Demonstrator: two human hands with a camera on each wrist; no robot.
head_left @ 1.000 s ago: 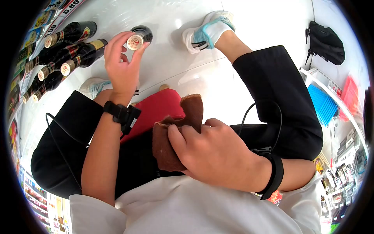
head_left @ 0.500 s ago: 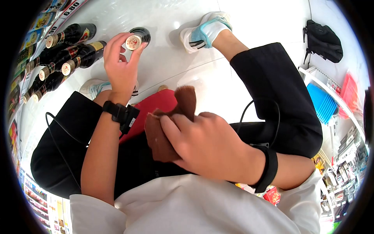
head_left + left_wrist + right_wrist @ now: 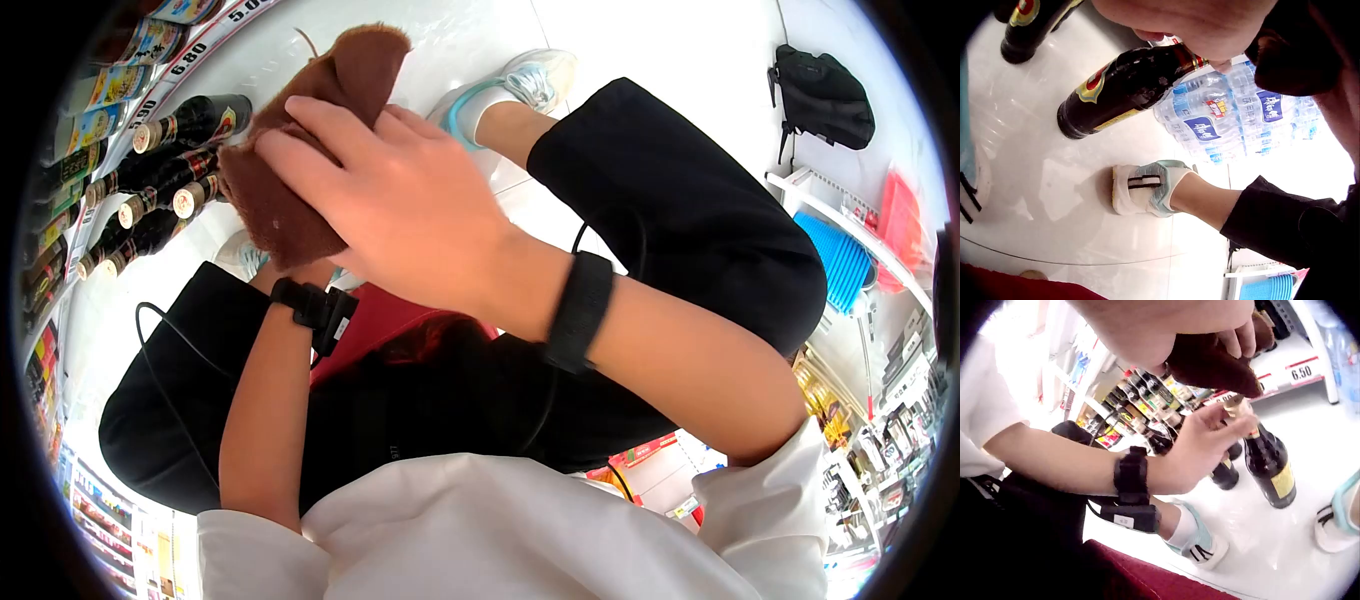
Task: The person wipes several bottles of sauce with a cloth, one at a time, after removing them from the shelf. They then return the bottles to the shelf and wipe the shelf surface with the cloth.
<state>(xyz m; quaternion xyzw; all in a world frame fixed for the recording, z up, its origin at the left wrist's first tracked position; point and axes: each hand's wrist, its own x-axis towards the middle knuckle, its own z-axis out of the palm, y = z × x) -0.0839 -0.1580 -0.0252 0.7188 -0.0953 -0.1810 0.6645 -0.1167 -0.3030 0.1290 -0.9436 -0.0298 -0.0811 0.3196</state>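
Note:
My left hand point(image 3: 1200, 450) grips a dark glass bottle point(image 3: 1270, 467) by its capped neck. The bottle has a yellow label and stands with its base at the white floor; its dark body point(image 3: 1125, 90) also shows in the left wrist view. My right hand point(image 3: 405, 205) holds a folded brown cloth point(image 3: 285, 215), with the fingers spread over it. In the right wrist view the cloth point(image 3: 1210, 365) hangs just above the bottle's cap. From the head view, the cloth and right hand hide the left hand and the held bottle.
Several dark bottles point(image 3: 225, 118) stand on the floor beside a shelf with price strips point(image 3: 190, 58). Under the person is a red seat point(image 3: 365, 330). Bottled water packs point(image 3: 1235, 112) stand beyond the foot; a black backpack point(image 3: 825, 95) and blue baskets point(image 3: 832, 260) are at the right.
My right hand has carried the brown cloth from over the lap up and left, to above the bottle. The left hand stays at the bottle's neck.

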